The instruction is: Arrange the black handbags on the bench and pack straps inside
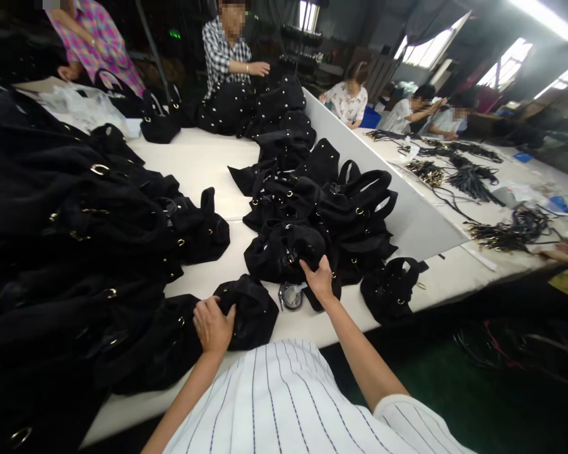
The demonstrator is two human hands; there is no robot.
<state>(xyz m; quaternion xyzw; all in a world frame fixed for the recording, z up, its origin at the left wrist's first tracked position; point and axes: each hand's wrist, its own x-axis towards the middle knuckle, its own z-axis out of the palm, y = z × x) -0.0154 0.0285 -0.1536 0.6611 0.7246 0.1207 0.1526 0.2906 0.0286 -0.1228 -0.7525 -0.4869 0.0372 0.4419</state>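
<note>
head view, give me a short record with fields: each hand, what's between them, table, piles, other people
left hand: left hand grips a soft black fabric bag at the table's near edge
right hand: right hand rests on a second black fabric bag with gold hardware
between them: small round metal ring piece
table: white worktable
piles: heap of black bags at left, another at centre
other people: several seated at the far side

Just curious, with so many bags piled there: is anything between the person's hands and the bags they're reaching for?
Nothing visible. The left hand already grips a black bag, and the right hand touches another bag.
</note>
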